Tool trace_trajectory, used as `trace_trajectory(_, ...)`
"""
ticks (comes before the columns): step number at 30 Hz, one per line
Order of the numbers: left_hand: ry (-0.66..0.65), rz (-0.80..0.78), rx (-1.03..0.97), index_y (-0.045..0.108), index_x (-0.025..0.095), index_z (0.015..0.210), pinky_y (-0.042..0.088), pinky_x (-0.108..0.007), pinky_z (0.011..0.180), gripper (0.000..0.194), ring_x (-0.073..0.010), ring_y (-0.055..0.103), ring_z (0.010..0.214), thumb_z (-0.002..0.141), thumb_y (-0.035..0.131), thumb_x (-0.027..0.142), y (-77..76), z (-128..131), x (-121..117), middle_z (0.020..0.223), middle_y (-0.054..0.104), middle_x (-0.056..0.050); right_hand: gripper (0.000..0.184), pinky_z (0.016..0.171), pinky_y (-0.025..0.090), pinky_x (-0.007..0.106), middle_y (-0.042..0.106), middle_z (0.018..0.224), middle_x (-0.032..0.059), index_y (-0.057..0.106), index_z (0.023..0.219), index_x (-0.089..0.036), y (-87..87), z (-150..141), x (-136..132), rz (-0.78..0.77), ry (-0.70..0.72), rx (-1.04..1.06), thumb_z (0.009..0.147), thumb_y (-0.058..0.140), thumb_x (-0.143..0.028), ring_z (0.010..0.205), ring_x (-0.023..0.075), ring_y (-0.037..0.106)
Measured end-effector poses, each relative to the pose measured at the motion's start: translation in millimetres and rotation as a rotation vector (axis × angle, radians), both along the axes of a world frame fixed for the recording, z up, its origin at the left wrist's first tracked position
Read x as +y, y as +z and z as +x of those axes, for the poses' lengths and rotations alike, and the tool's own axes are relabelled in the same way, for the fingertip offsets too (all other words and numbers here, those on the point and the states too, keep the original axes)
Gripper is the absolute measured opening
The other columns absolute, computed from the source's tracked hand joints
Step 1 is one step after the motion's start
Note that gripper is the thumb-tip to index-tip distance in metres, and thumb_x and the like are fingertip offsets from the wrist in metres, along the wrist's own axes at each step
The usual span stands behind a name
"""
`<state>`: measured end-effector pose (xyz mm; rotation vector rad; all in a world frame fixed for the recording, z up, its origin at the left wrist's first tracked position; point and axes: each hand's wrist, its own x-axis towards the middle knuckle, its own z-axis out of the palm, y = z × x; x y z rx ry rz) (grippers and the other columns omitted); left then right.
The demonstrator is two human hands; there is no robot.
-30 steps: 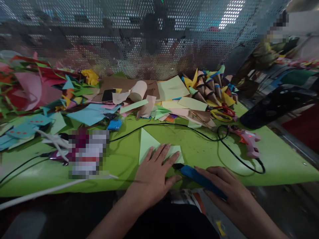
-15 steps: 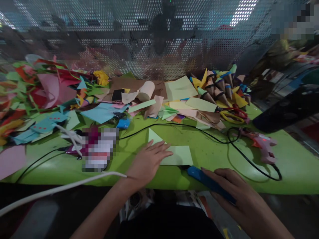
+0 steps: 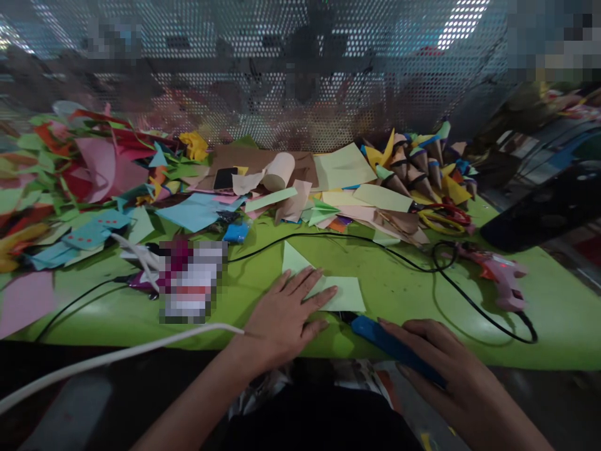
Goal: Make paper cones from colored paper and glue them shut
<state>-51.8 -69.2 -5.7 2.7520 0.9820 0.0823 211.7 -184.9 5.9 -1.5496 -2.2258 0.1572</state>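
- Paper-craft workspace, workshop-like; building type can't tell.
- Green table point(image 3: 399, 297), back half piled with coloured paper point(image 3: 113, 169).
- Bunch of small cones point(image 3: 422, 164), back right.
- Scissors point(image 3: 444, 230) just in front of cones.
- Corded pink glue gun point(image 3: 506, 277), right side.
- Blue cutter point(image 3: 378, 335) at front edge.
- Perforated metal screen point(image 3: 282, 75) behind.

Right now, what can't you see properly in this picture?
In the head view:
Green paper: the left hand hides part, so I can't tell if it's one piece.
Blue tool: the right hand covers part of its handle; its dark tip is too small.
Dark cylinder: cut off by the right edge.
White thing: blocky blur hides it.
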Motion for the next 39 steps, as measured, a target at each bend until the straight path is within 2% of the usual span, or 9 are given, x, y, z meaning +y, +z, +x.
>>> trace_trajectory(11, 0.055, -0.029, -0.015, 0.028, 0.036, 0.152, 0.021, -0.053, 0.120, 0.056, -0.0248, 0.018, 0.150, 0.100, 0.026, 0.056, -1.0, 8, -7, 0.162, 0.022, -0.003, 0.038, 0.070, 0.060, 0.031, 0.066, 0.102, 0.0092, 0.062, 0.128, -0.027, 2.1, -6, 4, -0.004, 0.021, 0.024, 0.090, 0.055, -0.026, 0.088, 0.0212, 0.068)
trace_trajectory(15, 0.116, -0.031, -0.067, 0.028, 0.035, 0.152, 0.021, -0.055, 0.120, 0.056, -0.0259, 0.017, 0.150, 0.100, 0.026, 0.055, -2.8, 19, -15, 0.162, 0.024, -0.004, 0.041, 0.073, 0.060, 0.032, 0.066, 0.104, 0.0088, 0.059, 0.130, -0.028, 0.0, -8, 5, -0.014, 0.010, 0.035, 0.090, 0.055, -0.024, 0.091, 0.0213, 0.068)
trace_trajectory(18, 0.139, -0.054, -0.104, 0.028, 0.033, 0.152, 0.022, -0.054, 0.120, 0.056, -0.0252, 0.019, 0.150, 0.100, 0.027, 0.054, 1.4, 22, -16, 0.162, 0.025, -0.004, 0.042, 0.076, 0.060, 0.033, 0.066, 0.107, 0.0086, 0.058, 0.131, -0.028, -1.5, -10, 7, -0.050, 0.005, 0.055, 0.089, 0.056, -0.024, 0.094, 0.0217, 0.067)
trace_trajectory(23, 0.109, -0.114, -0.145, 0.037, 0.030, 0.149, 0.026, -0.036, 0.120, 0.047, -0.0159, 0.023, 0.148, 0.102, 0.034, 0.031, 12.8, 3, 4, 0.161, 0.028, 0.000, 0.039, 0.072, 0.060, 0.032, 0.066, 0.104, 0.0083, 0.060, 0.128, -0.029, 0.4, -8, 9, -0.069, 0.018, 0.069, 0.089, 0.056, -0.024, 0.090, 0.0210, 0.068)
trace_trajectory(25, 0.089, -0.078, -0.114, 0.038, 0.035, 0.147, 0.023, -0.042, 0.121, 0.047, -0.0170, 0.022, 0.149, 0.102, 0.035, 0.027, 12.6, -6, 13, 0.160, 0.030, 0.003, 0.039, 0.072, 0.060, 0.032, 0.066, 0.104, 0.0086, 0.061, 0.128, -0.029, 0.6, -7, 9, -0.057, 0.029, 0.066, 0.089, 0.056, -0.024, 0.090, 0.0210, 0.068)
trace_trajectory(29, 0.067, -0.042, -0.003, 0.035, 0.041, 0.148, 0.022, -0.051, 0.119, 0.047, -0.0221, 0.019, 0.150, 0.102, 0.037, 0.032, 4.3, -14, 21, 0.162, 0.024, 0.002, 0.040, 0.072, 0.060, 0.033, 0.066, 0.103, 0.0089, 0.060, 0.129, -0.030, -0.8, -5, 10, -0.051, 0.038, 0.074, 0.090, 0.056, -0.025, 0.090, 0.0216, 0.068)
trace_trajectory(34, 0.058, -0.007, -0.003, 0.032, 0.042, 0.149, 0.020, -0.048, 0.120, 0.047, -0.0213, 0.019, 0.150, 0.103, 0.034, 0.035, -3.1, -14, 18, 0.163, 0.021, 0.003, 0.041, 0.072, 0.060, 0.032, 0.065, 0.104, 0.0081, 0.060, 0.130, -0.032, -0.1, -7, 9, -0.083, 0.051, 0.093, 0.090, 0.056, -0.024, 0.090, 0.0212, 0.068)
trace_trajectory(39, 0.058, -0.012, -0.005, 0.031, 0.043, 0.149, 0.021, -0.047, 0.120, 0.047, -0.0204, 0.019, 0.150, 0.103, 0.032, 0.036, -2.8, -14, 18, 0.163, 0.022, 0.004, 0.046, 0.073, 0.059, 0.031, 0.065, 0.106, 0.0084, 0.059, 0.132, -0.030, 0.1, -19, 11, -0.110, 0.087, 0.095, 0.087, 0.056, -0.018, 0.092, 0.0209, 0.067)
